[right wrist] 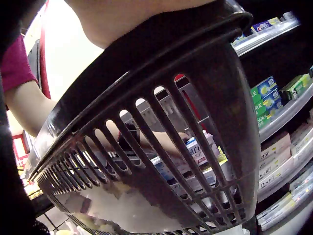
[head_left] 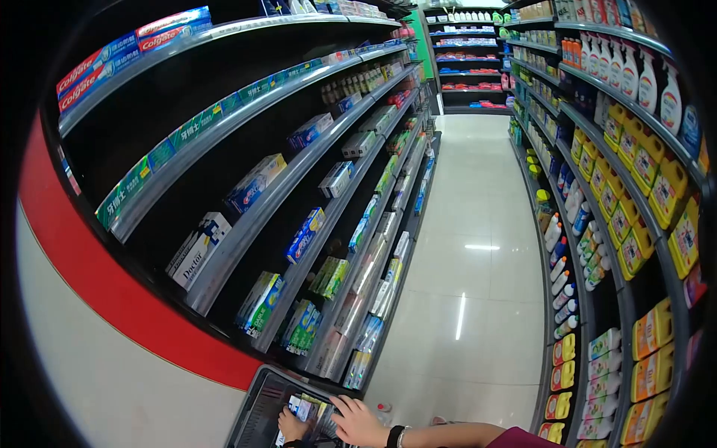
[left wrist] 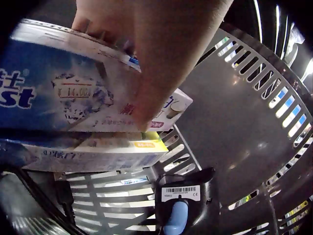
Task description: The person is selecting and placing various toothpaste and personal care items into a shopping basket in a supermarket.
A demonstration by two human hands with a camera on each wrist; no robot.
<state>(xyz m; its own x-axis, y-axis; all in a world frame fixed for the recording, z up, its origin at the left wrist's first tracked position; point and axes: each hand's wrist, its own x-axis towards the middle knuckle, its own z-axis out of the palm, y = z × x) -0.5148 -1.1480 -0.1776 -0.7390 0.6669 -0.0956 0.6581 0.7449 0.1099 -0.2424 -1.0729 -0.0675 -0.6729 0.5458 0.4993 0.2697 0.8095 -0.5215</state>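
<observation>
Bottom edge of head view, cut off by the frame: shopping basket (head_left: pixel 258 396), both hands at it, forearms mostly out of shot.

Left hand (head_left: pixel 291 425) down inside the basket, small and dim here. Grip unreadable from above. Left wrist view closer: thumb laid across the face of a blue-and-white toothpaste box (left wrist: pixel 58 93), fingertips curled at its far edge, so pinching it. Box on top of a second box (left wrist: pixel 98 154) with a yellow end, both inside the basket near its slotted wall. Print on the top box partly covered by the hand, blurred.

Right hand (head_left: pixel 358 422) on the basket rim, fingers relaxed and spread over it. Thumb hidden; unclear whether it hooks under. Right wrist view shows only a strip of palm above the rim, plus the boxes glimpsed through the slots.

Only in left wrist view: black device (left wrist: pixel 182 200) with barcode label and blue part, on the basket floor. Kind not clear.

Only in head view: black wristband (head_left: pixel 394 436), maroon sleeve (head_left: pixel 523 437), toothpaste shelves (head_left: pixel 246 201) left, yellow detergent bottles (head_left: pixel 642 157) right.
</observation>
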